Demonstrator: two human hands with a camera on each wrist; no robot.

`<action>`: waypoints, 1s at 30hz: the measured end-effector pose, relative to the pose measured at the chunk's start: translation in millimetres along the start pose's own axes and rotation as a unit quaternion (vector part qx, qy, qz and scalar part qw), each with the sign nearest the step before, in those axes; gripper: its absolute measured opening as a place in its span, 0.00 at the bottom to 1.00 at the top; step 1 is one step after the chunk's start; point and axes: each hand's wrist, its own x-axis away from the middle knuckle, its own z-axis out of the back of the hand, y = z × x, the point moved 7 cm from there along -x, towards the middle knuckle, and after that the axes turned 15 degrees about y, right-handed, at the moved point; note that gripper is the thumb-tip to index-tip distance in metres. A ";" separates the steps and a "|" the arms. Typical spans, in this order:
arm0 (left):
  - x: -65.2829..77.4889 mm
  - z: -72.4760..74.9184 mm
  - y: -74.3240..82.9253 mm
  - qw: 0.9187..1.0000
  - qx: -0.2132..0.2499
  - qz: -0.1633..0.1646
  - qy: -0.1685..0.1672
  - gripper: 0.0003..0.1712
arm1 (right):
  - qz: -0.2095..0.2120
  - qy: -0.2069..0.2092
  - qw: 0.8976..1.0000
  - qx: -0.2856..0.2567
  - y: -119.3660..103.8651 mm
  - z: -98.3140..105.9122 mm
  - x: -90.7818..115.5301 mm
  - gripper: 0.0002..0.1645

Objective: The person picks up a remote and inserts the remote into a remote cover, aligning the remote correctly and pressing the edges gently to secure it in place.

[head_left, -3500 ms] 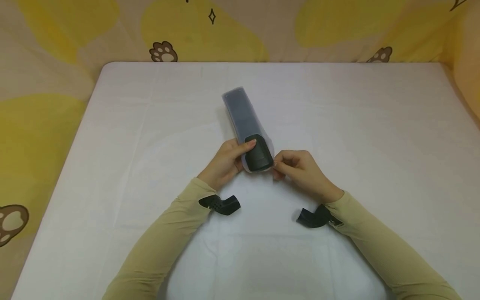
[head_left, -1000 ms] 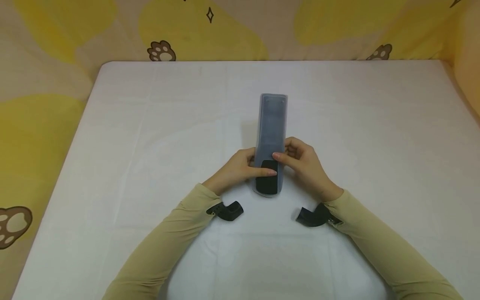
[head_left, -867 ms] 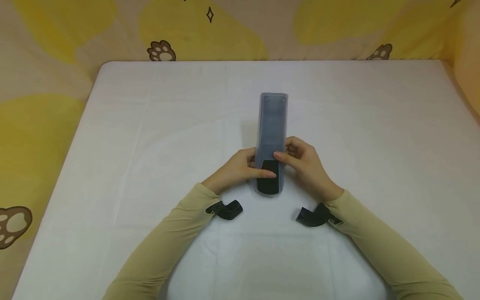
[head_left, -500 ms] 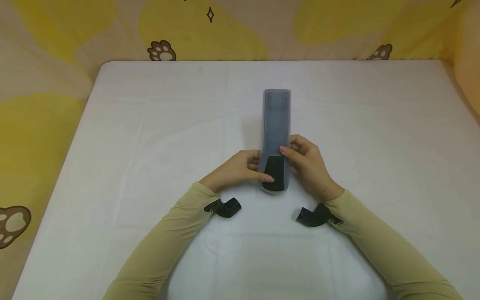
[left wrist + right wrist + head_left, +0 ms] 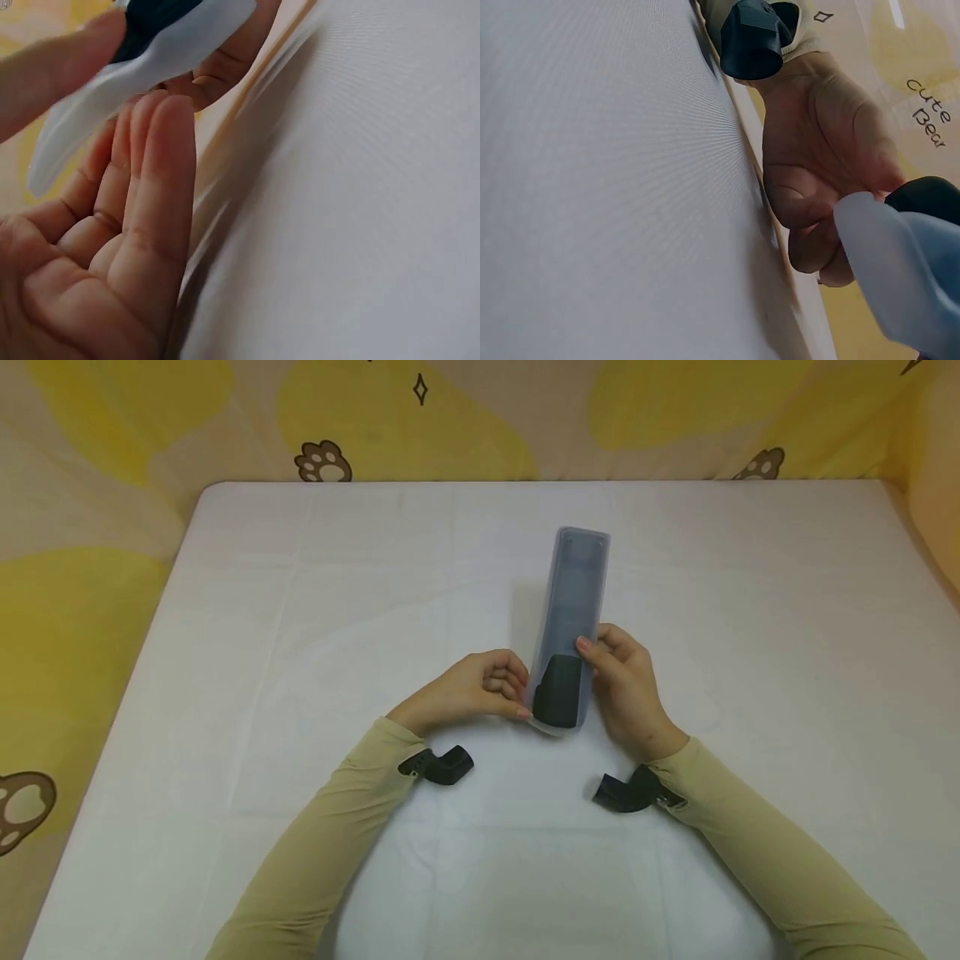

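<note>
A long remote control in a translucent silicone cover [image 5: 573,585] is held tilted over the table, its far end leaning right. Through an opening at the near end the bare black back of the remote [image 5: 558,692] shows. My right hand [image 5: 633,689] grips the right edge, thumb on top and fingers behind. At the lower left edge my left hand [image 5: 480,693] pinches the cover's rim, thumb tip [image 5: 105,41] by the black part and curled fingers [image 5: 161,165] beneath. The right wrist view shows the left hand [image 5: 825,150] at the cover's pale rim [image 5: 877,262].
A white cloth-covered table [image 5: 300,593] spreads under both arms. Black camera mounts [image 5: 446,766] sit on the sleeve cuffs. A yellow and beige patterned curtain [image 5: 480,422] hangs behind and at the sides.
The remote has shifted right and away, and its far end now leans right instead of left. My left thumb has slid off the black back to the lower left edge; my right hand moved up its side.
</note>
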 end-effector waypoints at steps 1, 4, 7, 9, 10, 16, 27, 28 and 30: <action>-0.1 1.0 0.1 1.000 0.003 -0.002 0.002 0.16 | 0.001 0.001 1.000 -0.003 -0.5 -0.1 0.1 0.07; -0.1 0.3 -0.6 1.000 0.010 0.001 -0.009 0.09 | 0.004 0.001 1.000 -0.009 -1.6 -0.7 0.5 0.06; 0.8 -2.8 -1.1 0.999 0.023 0.011 -0.022 0.05 | 0.006 0.002 1.000 -0.011 -2.7 -0.8 0.8 0.06; 0.9 -3.9 -1.9 0.999 0.033 0.018 -0.023 0.03 | 0.005 0.001 1.000 -0.014 -3.0 -1.0 1.2 0.06; 0.8 -3.6 -2.3 0.999 0.037 0.022 -0.019 0.03 | 0.004 0.001 1.000 -0.016 -3.1 -1.0 1.3 0.06; -0.1 0.7 -4.9 0.998 0.054 0.040 0.011 0.04 | 0.001 0.000 1.000 -0.029 -3.2 -1.3 1.7 0.06; -3.3 0.3 -5.2 0.996 0.075 0.035 0.039 0.06 | -0.005 -0.006 0.999 -0.035 -1.2 -1.6 1.4 0.03; -3.1 0.2 -4.8 0.996 0.078 0.034 0.041 0.07 | -0.006 -0.007 0.999 -0.033 -1.2 -1.8 1.5 0.03; -2.7 0.2 -4.2 0.995 0.079 0.032 0.043 0.08 | -0.006 -0.009 1.000 -0.028 -1.0 -2.0 1.7 0.04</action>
